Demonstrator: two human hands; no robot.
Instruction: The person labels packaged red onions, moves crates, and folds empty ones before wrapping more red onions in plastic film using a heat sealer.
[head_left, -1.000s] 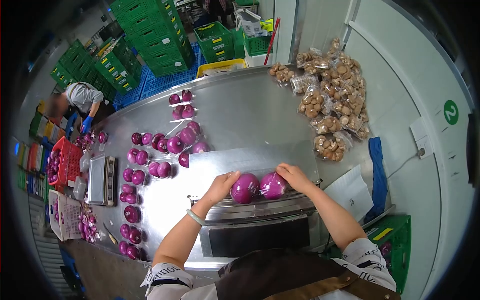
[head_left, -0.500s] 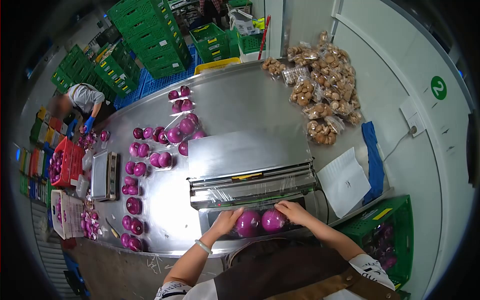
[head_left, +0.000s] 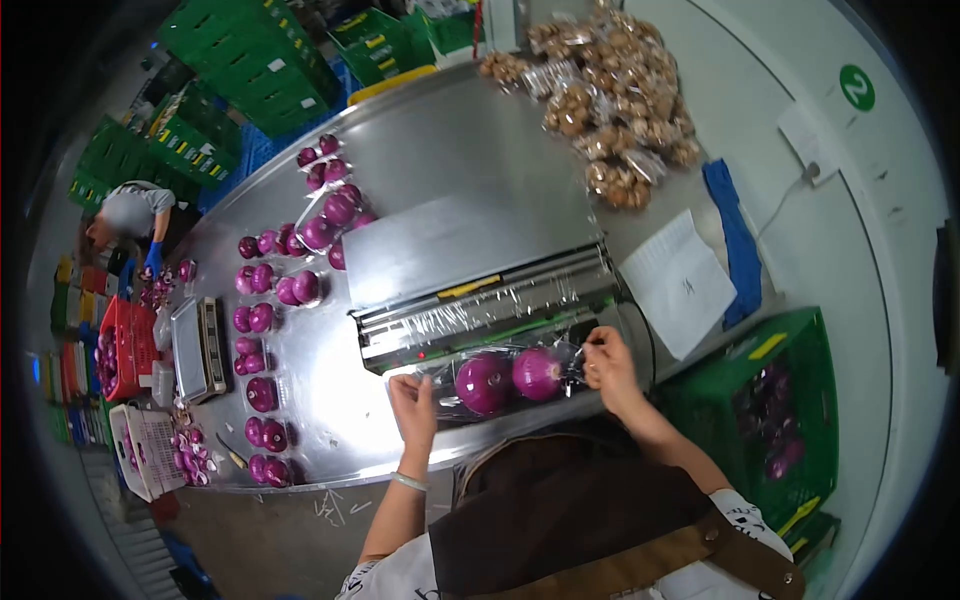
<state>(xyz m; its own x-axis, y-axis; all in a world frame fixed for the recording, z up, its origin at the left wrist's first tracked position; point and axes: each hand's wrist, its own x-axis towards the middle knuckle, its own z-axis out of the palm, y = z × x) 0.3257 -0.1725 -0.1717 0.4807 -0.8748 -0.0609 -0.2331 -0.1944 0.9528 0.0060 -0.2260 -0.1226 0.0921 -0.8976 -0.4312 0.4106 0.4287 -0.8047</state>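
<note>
Two large red onions (head_left: pixel 484 384) lie side by side under clear plastic film (head_left: pixel 448 388) at the front of the wrapping machine (head_left: pixel 385 350). At the left end of the pack, my left hand (head_left: pixel 412 408) is closed, fingertips pinching the film. On the other side, my right hand (head_left: pixel 612 372) is closed on the gathered film beside the right onion (head_left: pixel 537 374). The film looks stretched over the onions between both hands. Whether a tray lies beneath them is hard to see.
Wrapped onion packs (head_left: pixel 262 394) line the steel table's left side, near a scale (head_left: pixel 200 350). Bagged mushrooms (head_left: pixel 620 100) are heaped at the back right. Paper (head_left: pixel 680 285) and a blue cloth (head_left: pixel 735 240) lie rightward. A green crate (head_left: pixel 770 400) stands right; a co-worker (head_left: pixel 140 220) works far left.
My hands have moved apart from close beside the onions to the pack's two ends, drawing the film outward. The head view has shifted, so the table appears higher and turned slightly.
</note>
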